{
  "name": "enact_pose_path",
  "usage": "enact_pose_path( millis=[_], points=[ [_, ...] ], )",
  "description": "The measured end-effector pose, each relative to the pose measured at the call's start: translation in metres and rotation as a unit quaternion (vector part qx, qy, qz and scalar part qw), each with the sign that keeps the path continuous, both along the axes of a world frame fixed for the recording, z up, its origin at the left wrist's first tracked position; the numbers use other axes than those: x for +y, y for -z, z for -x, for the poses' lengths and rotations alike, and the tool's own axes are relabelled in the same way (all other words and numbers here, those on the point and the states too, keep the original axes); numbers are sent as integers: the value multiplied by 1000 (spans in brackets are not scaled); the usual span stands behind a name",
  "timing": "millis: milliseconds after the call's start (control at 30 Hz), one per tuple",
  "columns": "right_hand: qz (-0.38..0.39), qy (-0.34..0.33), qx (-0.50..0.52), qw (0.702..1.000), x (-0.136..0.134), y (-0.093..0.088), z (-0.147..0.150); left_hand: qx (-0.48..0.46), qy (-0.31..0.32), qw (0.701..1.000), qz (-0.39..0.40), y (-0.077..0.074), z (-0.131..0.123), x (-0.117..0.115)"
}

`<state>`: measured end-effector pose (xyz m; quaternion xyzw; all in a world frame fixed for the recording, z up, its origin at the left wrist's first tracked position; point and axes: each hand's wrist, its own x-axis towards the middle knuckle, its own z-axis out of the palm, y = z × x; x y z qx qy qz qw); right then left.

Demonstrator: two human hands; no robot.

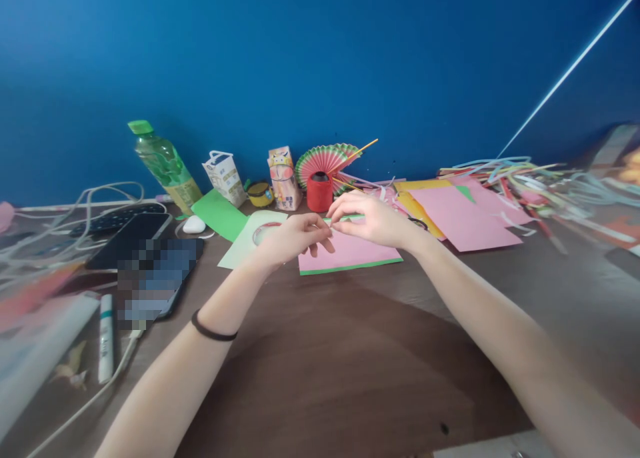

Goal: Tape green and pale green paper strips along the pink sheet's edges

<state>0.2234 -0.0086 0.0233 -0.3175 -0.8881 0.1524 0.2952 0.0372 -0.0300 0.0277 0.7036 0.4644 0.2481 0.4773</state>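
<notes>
My left hand (295, 237) hovers over the left end of a pink sheet of paper (353, 248) with green strips along its near and far edges. Its fingers curl towards the right, and partly behind it a round roll of tape (265, 231) lies on a pale green sheet (236, 250). From the other side, my right hand (367, 217) reaches in above the same pink sheet, fingers bent and tips almost meeting those of the left. Both hands look pinched; whatever lies between the fingertips is too small to make out.
Behind the hands stand a red jar (320, 195), a pleated paper fan (317, 161), a decorated carton (283, 178) and a green bottle (163, 161). A phone (170, 278), a marker (106, 338) and cables lie left. Pink sheets (465, 218) and tangled strips (530, 178) lie right.
</notes>
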Motion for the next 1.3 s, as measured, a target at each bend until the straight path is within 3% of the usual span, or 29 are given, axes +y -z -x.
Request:
enact_pose_path(
  millis=[233, 467, 633, 833, 1067, 1300],
  points=[
    [104, -7, -12, 994, 4, 2, -4, 98, -34, 986, -130, -12, 0, -5],
    [139, 18, -11, 990, 5, 4, -5, 121, -74, 964, -226, -2, -2, -2],
    [127, 24, -2, 992, 2, 3, -3, 126, -20, 964, -235, 0, -1, 0],
    [97, 33, -7, 995, -6, -2, 4, 128, -5, 960, -249, 2, -1, 0],
    [36, 49, -32, 998, -8, 0, 9, 136, -13, 949, -285, 3, -4, 0],
    [46, 52, -30, 997, -8, 0, 9, 133, -18, 948, -288, 2, -4, -2]
  ],
)
